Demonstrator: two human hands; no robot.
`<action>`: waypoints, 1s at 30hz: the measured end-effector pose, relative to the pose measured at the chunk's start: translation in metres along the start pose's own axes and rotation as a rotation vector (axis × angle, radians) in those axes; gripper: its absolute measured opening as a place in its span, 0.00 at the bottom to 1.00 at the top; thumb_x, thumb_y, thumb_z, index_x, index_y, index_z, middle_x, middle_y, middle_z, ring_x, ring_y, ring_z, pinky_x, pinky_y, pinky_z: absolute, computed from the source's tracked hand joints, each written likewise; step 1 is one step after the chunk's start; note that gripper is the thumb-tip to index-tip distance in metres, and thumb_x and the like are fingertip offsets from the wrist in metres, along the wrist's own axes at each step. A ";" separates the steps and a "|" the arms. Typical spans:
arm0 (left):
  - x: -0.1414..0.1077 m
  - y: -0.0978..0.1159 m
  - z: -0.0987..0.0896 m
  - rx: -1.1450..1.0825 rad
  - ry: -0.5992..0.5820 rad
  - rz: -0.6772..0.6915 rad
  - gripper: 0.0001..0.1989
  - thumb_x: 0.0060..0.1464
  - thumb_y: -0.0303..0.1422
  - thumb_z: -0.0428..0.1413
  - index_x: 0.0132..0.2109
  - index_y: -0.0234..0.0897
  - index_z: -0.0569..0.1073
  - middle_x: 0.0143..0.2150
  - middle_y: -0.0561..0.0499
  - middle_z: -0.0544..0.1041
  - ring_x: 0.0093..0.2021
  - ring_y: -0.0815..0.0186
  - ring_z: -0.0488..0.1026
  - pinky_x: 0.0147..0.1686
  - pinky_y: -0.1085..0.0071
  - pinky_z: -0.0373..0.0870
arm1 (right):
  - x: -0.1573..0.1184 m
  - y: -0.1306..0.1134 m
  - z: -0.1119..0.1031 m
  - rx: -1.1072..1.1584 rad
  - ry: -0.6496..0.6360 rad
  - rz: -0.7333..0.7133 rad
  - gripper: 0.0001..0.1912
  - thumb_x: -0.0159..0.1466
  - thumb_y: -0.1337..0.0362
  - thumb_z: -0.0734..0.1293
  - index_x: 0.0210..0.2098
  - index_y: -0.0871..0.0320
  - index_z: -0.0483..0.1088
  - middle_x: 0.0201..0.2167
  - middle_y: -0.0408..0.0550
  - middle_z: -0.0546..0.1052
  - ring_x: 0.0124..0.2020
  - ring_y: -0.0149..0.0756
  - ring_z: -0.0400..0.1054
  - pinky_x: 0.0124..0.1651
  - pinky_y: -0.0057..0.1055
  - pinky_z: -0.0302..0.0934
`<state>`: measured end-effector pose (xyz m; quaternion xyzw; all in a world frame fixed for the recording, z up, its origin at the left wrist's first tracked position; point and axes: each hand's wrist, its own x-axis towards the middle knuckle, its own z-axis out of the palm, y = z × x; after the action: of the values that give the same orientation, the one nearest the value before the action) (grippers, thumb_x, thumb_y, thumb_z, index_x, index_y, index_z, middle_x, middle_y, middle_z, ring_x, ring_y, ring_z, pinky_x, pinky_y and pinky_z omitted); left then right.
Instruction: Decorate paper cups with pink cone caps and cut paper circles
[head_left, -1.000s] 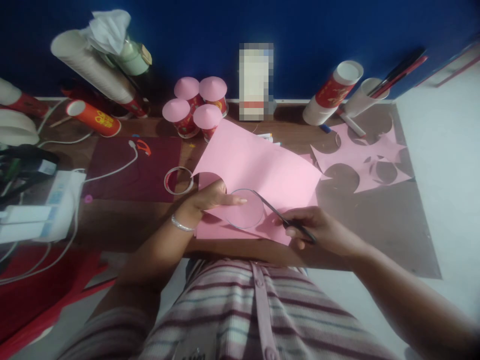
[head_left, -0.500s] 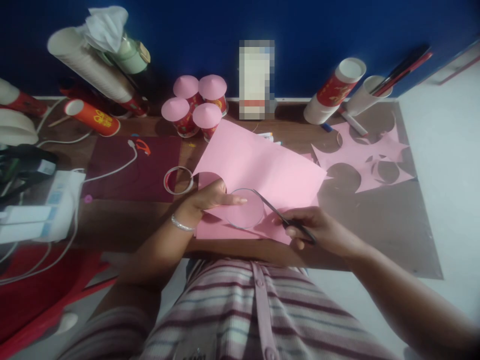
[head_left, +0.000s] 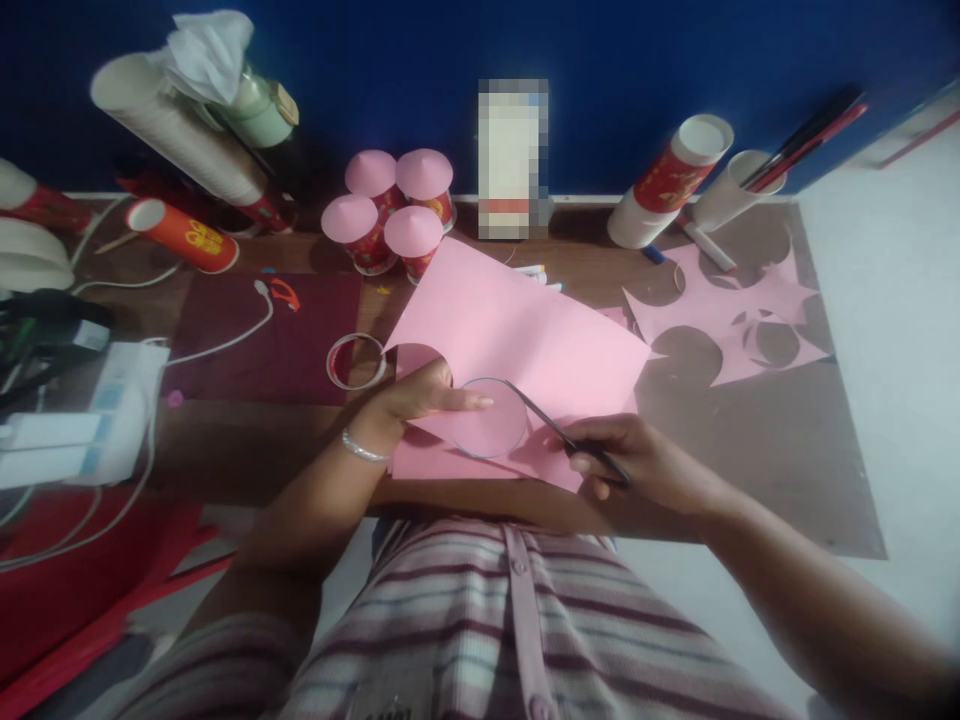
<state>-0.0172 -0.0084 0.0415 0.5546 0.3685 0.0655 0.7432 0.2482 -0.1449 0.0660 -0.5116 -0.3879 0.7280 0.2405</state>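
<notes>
A sheet of pink paper (head_left: 517, 320) is held up over the desk by my left hand (head_left: 431, 392), its thumb on top and its other fingers hidden beneath. Beside the thumb a circle (head_left: 499, 425) is drawn on the sheet in a dark line. My right hand (head_left: 619, 455) is closed round the dark handles of a pair of scissors (head_left: 544, 412). Their blades reach up and left to the circle's upper right edge; whether they are parted I cannot tell. More pink paper (head_left: 450, 465) lies under the held sheet.
Several red cups with pink paper cones (head_left: 373, 172) stand at the back. A roll of tape (head_left: 356, 361) lies left of the paper. Pink offcuts with round holes (head_left: 727, 315) lie on the right. White cables (head_left: 154, 420) and a white box (head_left: 112, 420) are at the left.
Almost nothing differs. Both hands, the sheet and the scissors keep nearly the same place; the view has shifted very slightly.
</notes>
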 end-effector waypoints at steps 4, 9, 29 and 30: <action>0.001 0.003 0.001 0.027 -0.023 0.008 0.29 0.47 0.41 0.70 0.16 0.37 0.59 0.15 0.61 0.56 0.19 0.77 0.51 0.20 0.76 0.57 | 0.000 0.001 0.000 0.008 0.008 -0.004 0.23 0.63 0.49 0.74 0.46 0.63 0.80 0.24 0.40 0.67 0.24 0.24 0.61 0.25 0.24 0.65; 0.000 0.007 0.003 0.070 -0.038 -0.015 0.36 0.46 0.47 0.69 0.15 0.40 0.50 0.13 0.62 0.46 0.17 0.78 0.42 0.15 0.74 0.42 | 0.000 0.001 -0.001 -0.007 -0.006 -0.013 0.23 0.63 0.49 0.74 0.46 0.62 0.80 0.23 0.40 0.67 0.23 0.24 0.61 0.25 0.25 0.65; 0.004 -0.005 -0.007 0.006 -0.036 0.022 0.25 0.44 0.40 0.71 0.19 0.35 0.64 0.16 0.59 0.60 0.19 0.77 0.55 0.17 0.78 0.50 | -0.002 -0.003 -0.002 -0.035 0.011 0.032 0.27 0.60 0.47 0.76 0.46 0.65 0.81 0.25 0.42 0.71 0.22 0.23 0.59 0.25 0.27 0.63; 0.004 -0.005 -0.008 0.010 -0.033 0.024 0.25 0.44 0.39 0.72 0.19 0.35 0.63 0.16 0.59 0.59 0.19 0.77 0.54 0.17 0.78 0.50 | -0.001 -0.002 -0.002 -0.038 0.010 0.028 0.27 0.60 0.47 0.76 0.46 0.65 0.81 0.25 0.42 0.71 0.22 0.23 0.59 0.25 0.27 0.62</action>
<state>-0.0209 -0.0022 0.0340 0.5635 0.3500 0.0633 0.7456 0.2505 -0.1443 0.0678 -0.5251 -0.3934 0.7212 0.2223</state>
